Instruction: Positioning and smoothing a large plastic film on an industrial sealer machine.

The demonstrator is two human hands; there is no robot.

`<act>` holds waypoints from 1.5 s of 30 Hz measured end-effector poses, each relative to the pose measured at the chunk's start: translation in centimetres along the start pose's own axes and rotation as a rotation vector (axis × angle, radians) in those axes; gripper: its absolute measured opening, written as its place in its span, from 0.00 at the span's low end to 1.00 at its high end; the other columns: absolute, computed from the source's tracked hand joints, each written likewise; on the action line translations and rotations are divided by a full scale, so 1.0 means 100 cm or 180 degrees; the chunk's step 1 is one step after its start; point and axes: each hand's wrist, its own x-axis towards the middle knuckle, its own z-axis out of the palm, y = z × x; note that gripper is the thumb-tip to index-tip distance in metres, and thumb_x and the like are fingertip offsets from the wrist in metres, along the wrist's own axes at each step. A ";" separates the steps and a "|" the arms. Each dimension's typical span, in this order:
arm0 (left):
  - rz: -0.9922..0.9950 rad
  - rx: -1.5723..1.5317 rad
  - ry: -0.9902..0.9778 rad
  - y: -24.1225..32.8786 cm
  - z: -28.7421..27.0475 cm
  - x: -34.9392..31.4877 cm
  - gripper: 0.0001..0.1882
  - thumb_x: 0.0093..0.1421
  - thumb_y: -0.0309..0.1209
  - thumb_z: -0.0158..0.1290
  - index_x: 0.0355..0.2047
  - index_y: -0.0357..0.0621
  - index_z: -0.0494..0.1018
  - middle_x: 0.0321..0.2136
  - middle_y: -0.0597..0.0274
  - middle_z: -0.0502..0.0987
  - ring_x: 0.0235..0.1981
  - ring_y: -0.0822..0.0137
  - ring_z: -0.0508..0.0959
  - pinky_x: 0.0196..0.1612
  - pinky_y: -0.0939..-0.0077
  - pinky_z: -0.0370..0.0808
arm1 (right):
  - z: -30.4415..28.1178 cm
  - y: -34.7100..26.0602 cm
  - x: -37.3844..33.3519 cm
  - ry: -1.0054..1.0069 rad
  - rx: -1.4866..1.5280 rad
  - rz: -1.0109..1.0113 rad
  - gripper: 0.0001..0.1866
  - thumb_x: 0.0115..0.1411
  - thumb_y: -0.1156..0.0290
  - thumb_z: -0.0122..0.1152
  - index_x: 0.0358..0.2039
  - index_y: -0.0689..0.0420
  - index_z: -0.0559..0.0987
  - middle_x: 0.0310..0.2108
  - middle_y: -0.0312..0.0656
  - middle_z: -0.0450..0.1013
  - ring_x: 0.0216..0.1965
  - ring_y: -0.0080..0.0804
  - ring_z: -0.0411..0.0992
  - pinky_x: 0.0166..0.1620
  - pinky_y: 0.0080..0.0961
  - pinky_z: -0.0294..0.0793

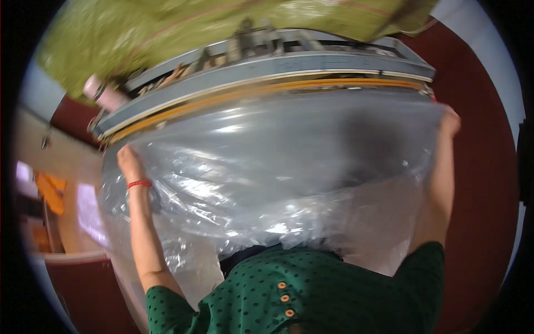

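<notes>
A large sheet of clear plastic film [267, 161] stretches between my two hands, its surface creased and shiny. My left hand [129, 158], with a red bracelet [139, 183] at the wrist, is closed on the film's upper left edge. At the upper right corner my right hand [451, 120] also grips the film, slightly blurred. The film hangs down toward my body over a grey surface and looks loose and wrinkled along its lower part.
Beyond the film runs a long grey metal frame [267, 68] with an orange strip [267, 89] along its near side. A pink bottle [105, 93] leans at its left end. Yellow-green sheeting [183, 28] covers the far side. The wall at right is dark red [484, 183].
</notes>
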 end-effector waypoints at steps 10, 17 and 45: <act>-0.0444 -0.1269 0.0672 -0.114 0.043 0.083 0.11 0.54 0.31 0.49 0.16 0.47 0.63 0.13 0.77 0.59 0.15 0.82 0.56 0.18 0.87 0.53 | 0.103 -0.066 0.000 0.0291 0.1985 0.0287 0.10 0.49 0.66 0.57 0.23 0.61 0.72 0.25 0.41 0.72 0.25 0.26 0.69 0.32 0.23 0.67; -0.0565 -0.1255 0.0613 -0.118 0.037 0.088 0.14 0.54 0.30 0.47 0.12 0.47 0.62 0.13 0.76 0.60 0.15 0.81 0.57 0.18 0.86 0.54 | 0.114 -0.040 0.021 0.0581 0.1917 0.0464 0.07 0.49 0.70 0.56 0.24 0.60 0.71 0.20 0.42 0.70 0.23 0.29 0.70 0.25 0.24 0.69; -0.0029 -0.0188 0.0440 -0.003 -0.098 -0.054 0.07 0.53 0.29 0.51 0.30 0.39 0.69 0.27 0.64 0.71 0.31 0.71 0.70 0.36 0.79 0.67 | -0.004 -0.336 -0.277 -0.2929 0.2754 -0.2020 0.09 0.47 0.68 0.62 0.20 0.60 0.73 0.15 0.32 0.67 0.20 0.17 0.62 0.25 0.16 0.63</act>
